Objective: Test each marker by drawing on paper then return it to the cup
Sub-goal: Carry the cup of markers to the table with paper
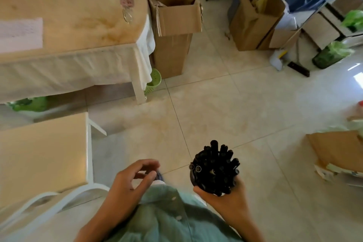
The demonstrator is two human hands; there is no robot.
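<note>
My right hand [224,196] holds from below a dark cup packed with several black markers [215,167], their ends pointing up at the camera. The cup itself is almost hidden by the markers and my fingers. My left hand [133,179] hovers beside it at waist height, fingers loosely curled, holding nothing. A white sheet of paper [20,34] lies on the cloth-covered table [82,25] at the upper left, well away from both hands.
A white chair [43,153] stands at my left, in front of the table. Open cardboard boxes [172,31] stand past the table's corner and another box [337,147] sits at the right. A green basket [153,82] is by the table leg. Tiled floor lies ahead.
</note>
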